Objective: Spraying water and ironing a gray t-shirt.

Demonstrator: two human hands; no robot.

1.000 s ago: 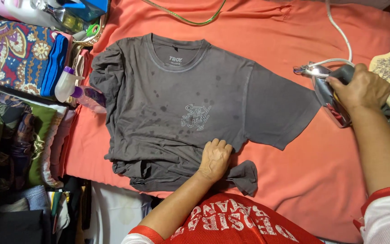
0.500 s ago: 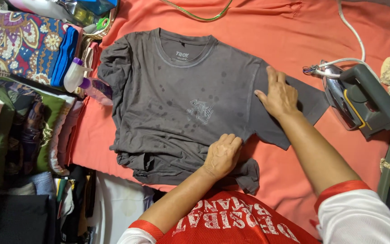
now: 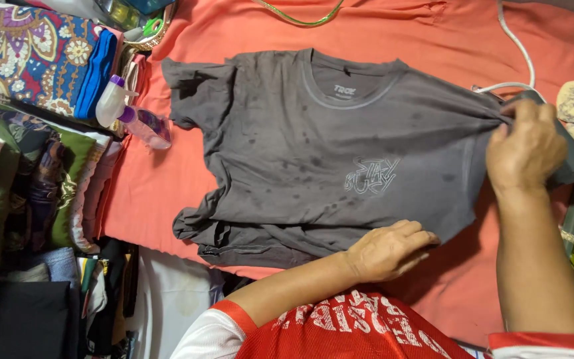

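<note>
While right hand [image 3: 525, 147] pinches grey T-shirt [image 3: 340, 159] sleeve, left hand [image 3: 390, 250] flat, open on hem

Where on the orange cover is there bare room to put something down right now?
Bare orange cover runs above the grey T-shirt collar, and a strip lies between the spray bottle and the shirt's lower sleeve. The left edge is crowded with folded clothes; the right hand pulls the far sleeve.

Worktop [image 3: 167, 193] draped in coral-orange cloth, seen across most of frame. Folded patterned fabrics [image 3: 28, 53] stacked at upper left. Dark and green clothing [image 3: 28, 193] piled along left edge. White cord [image 3: 519, 53] trailed at upper right. Even, soft light noted throughout.
</note>
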